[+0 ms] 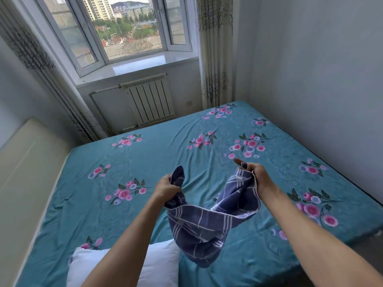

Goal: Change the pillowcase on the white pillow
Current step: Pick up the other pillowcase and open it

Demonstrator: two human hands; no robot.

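White pillow (pixel 159 264) is found bare at the near bed edge, partly hidden under the left forearm. Above it, a blue checked pillowcase (pixel 204 226) is held aloft, gripped by the left hand (pixel 166 188) and right hand (pixel 256 175), evidently to locate its opening. Beyond lies the floral sheet (pixel 165 154).

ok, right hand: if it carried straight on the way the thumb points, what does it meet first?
Probably nothing near. The right hand, gripping the blue plaid pillowcase, points up-left over the floral bedsheet toward the radiator. The way looks free, though depth is unclear.
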